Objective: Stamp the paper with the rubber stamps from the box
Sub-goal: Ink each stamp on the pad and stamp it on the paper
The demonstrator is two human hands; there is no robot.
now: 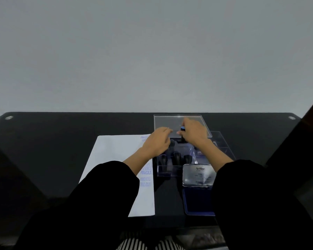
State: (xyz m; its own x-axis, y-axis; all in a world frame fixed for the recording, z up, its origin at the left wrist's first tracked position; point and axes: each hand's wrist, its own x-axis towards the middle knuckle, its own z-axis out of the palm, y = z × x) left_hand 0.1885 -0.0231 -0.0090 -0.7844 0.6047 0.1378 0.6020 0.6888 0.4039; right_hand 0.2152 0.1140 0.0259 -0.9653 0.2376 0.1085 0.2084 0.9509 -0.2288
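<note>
At nine o'clock of the box (221,140) lies the paper (116,159), prints down its right edge. My left hand (156,143) hovers over the box's ten o'clock corner, fingers (165,131) loose, empty. My right hand (195,135) pinches a stamp (182,129) at twelve; lifted carelessly it may topple standing stamps (176,156), or print faint if it skips the pad (197,201) at six.

Office-like spot: black desk (61,134) with cable grommets (9,117), bare grey wall (152,51), ink pad (197,200).

I see the white paper (116,159), blue-stamped down its right edge, lying flat just left of the clear box (167,173), with black stamps (176,157) upright inside and a blue-topped stamp (182,131) raised at its far side.
</note>
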